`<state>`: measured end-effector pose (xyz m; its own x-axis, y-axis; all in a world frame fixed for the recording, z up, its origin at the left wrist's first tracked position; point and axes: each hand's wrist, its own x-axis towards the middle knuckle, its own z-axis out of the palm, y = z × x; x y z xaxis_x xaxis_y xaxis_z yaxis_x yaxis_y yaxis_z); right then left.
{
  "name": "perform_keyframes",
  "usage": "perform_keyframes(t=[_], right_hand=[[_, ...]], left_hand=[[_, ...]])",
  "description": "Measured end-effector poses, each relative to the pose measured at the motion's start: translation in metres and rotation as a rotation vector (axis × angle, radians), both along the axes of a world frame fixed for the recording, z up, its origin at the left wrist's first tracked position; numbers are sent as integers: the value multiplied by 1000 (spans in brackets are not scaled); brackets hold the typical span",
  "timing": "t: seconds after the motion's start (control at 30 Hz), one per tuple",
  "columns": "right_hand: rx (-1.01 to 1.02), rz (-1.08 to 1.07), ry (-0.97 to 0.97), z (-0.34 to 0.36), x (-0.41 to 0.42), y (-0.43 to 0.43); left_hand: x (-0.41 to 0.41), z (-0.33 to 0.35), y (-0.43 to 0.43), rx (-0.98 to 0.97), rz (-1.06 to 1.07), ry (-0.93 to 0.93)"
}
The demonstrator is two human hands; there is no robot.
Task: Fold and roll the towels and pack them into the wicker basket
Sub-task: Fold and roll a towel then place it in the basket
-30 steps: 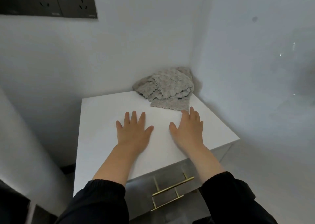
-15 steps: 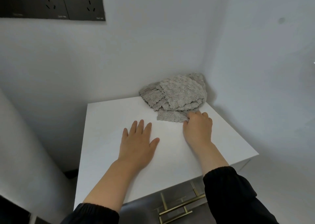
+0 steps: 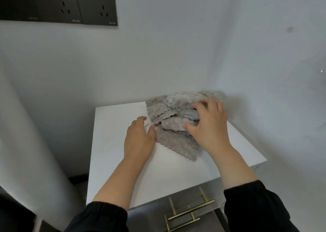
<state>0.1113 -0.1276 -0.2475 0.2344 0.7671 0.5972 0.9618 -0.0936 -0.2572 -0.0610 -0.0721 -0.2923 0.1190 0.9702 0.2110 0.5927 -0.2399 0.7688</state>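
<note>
A heap of grey fleecy towels (image 3: 167, 108) with scalloped edges lies at the back right corner of the white cabinet top (image 3: 112, 154). One towel corner (image 3: 178, 143) trails forward from the heap. My right hand (image 3: 210, 127) is on top of the heap, with fingers and thumb curled into the cloth; it is blurred. My left hand (image 3: 139, 140) rests on the cabinet top at the heap's left edge, its thumb touching the trailing towel. No wicker basket is in view.
The cabinet stands in a corner, with white walls close behind it and to its right. Brass drawer handles (image 3: 190, 210) show on its front below my arms. Dark wall sockets (image 3: 70, 4) sit high on the left.
Both hands left their flat rest on the cabinet top and moved back to the towels. My right hand went from the front towel edge onto the heap and curled into it.
</note>
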Motion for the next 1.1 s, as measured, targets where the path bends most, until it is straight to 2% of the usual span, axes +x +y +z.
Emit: perform_keyframes(t=[0.03,0.13,0.23,0.3,0.4,0.53,0.7,0.77,0.83,0.9,0.97,1.0,1.1], right_hand=[[-43,-35,-98,0,1,5],[-356,-55,-223,1,11,23],[-586,-19,-224,1,23,46],[-628,36,-177,2,28,57],[-546,58,-268,-1,28,64],[-350,54,-393,-5,31,64],[-26,-169,-306,35,63,80],[-18,-278,-356,48,75,90],[-260,-275,-424,49,85,98],[-628,-163,-480,37,91,100],[-800,-115,-420,21,87,94],[-769,-103,-349,15,81,89],[-398,28,42,8,43,67]], left_hand=[[1,1,0,20,5,19],[8,3,-4,94,-67,139],[15,0,-7,131,-220,303],[15,-4,-6,140,-255,395],[15,-8,-4,181,-245,446],[15,-7,-8,219,-238,405],[8,-7,-5,202,-183,473],[4,-4,-3,190,-143,483],[0,-2,0,183,-121,436],[-5,2,3,161,-137,320],[-11,7,4,92,-187,154],[-13,11,4,41,-208,62],[-21,22,2,-48,-225,-106]])
